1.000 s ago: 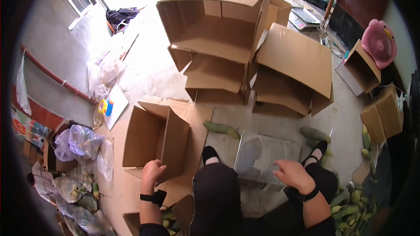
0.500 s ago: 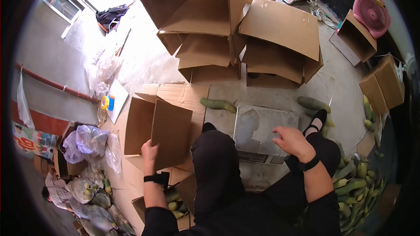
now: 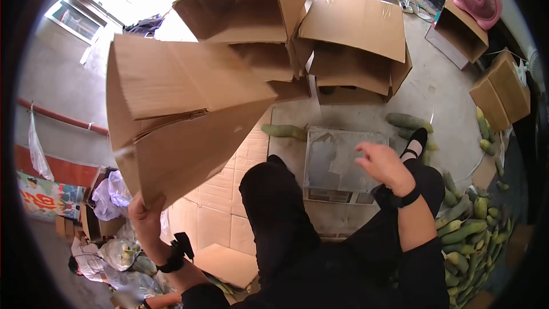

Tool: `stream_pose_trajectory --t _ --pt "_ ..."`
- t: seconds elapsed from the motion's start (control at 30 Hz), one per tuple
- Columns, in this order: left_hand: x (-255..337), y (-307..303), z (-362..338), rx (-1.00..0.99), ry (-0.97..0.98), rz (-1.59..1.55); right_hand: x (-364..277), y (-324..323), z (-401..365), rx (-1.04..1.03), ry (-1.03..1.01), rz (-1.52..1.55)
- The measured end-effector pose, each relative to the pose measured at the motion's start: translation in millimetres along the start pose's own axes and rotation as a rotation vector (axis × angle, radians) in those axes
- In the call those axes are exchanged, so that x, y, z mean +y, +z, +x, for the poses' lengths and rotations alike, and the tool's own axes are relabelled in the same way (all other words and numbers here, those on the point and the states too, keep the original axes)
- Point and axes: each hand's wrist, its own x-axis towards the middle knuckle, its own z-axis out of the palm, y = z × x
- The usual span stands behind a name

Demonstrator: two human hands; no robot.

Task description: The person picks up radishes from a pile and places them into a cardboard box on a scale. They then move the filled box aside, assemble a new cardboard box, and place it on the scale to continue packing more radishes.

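My left hand (image 3: 147,213) grips the bottom edge of a large cardboard box (image 3: 189,143), which is raised and tilted at the left. Its flaps face up and away, and its inside is hidden. Above a pale, scuffed box-like stand (image 3: 343,166) between my knees hovers my right hand (image 3: 382,166), fingers loosely bent and apart, with nothing in it. A long green gourd-like vegetable (image 3: 286,131) lies on the floor just left of that stand. Below my left forearm is another open cardboard box (image 3: 229,264), partly hidden, with green vegetables inside.
Stacked open cartons (image 3: 240,11) and further cartons (image 3: 357,40) stand ahead. A heap of green vegetables (image 3: 469,240) lies at the right. Flat cardboard (image 3: 220,212) covers the floor at left. Another person (image 3: 88,257) is at the lower left, near filled plastic bags (image 3: 120,252).
The cardboard box has been lifted from the floor and swung up and left by my left hand. My right hand stays nearly in place. The view has shifted slightly.
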Motion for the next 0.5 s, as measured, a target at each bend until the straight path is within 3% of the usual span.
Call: stream_pose_trajectory --t 0.2,0.33,0.5 --pt "71 3 16 -0.153 0.194 0.079 16 -23 -8 0.373 0.005 0.223" --pt "122 48 30 -0.474 0.454 0.132 25 -36 -16 0.529 0.018 0.381" --pt "135 110 29 -0.761 0.552 0.270 41 -41 -24 0.567 0.037 0.667"
